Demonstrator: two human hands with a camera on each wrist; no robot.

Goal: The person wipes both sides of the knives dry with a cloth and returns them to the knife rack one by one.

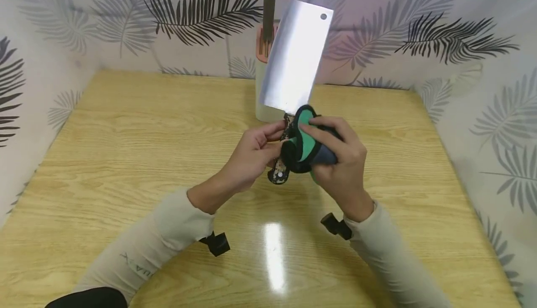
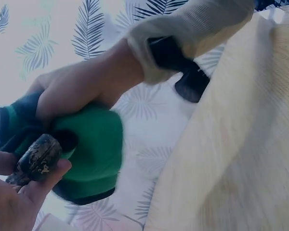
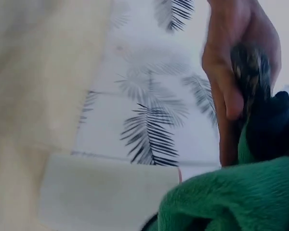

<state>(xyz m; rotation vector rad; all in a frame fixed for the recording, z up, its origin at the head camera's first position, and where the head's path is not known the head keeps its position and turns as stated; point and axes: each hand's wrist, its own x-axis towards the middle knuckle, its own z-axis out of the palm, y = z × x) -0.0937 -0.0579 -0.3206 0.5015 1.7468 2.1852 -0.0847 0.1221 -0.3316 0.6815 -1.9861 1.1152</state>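
A cleaver with a broad shiny blade (image 1: 299, 56) is held up over the table, blade pointing away and handle toward the person. My left hand (image 1: 253, 152) grips its dark, mottled handle (image 1: 278, 170) between thumb and fingers. In my right hand (image 1: 341, 154) is a bunched green cloth (image 1: 308, 133) with dark edging, pressed at the handle's right side. The left wrist view shows the handle's butt end (image 2: 42, 156) between the left fingers, the green cloth (image 2: 94, 149) right behind it. The right wrist view shows the cloth (image 3: 231, 197) up close, below the left hand (image 3: 231, 62).
Behind the blade stands a white knife block (image 1: 264, 105) with a pinkish top, holding a dark-handled knife (image 1: 269, 10). The wooden table (image 1: 147, 121) meets leaf-patterned fabric (image 1: 201, 17) at the back and sides. Dark camera mounts (image 1: 218, 243) sit at both wrists.
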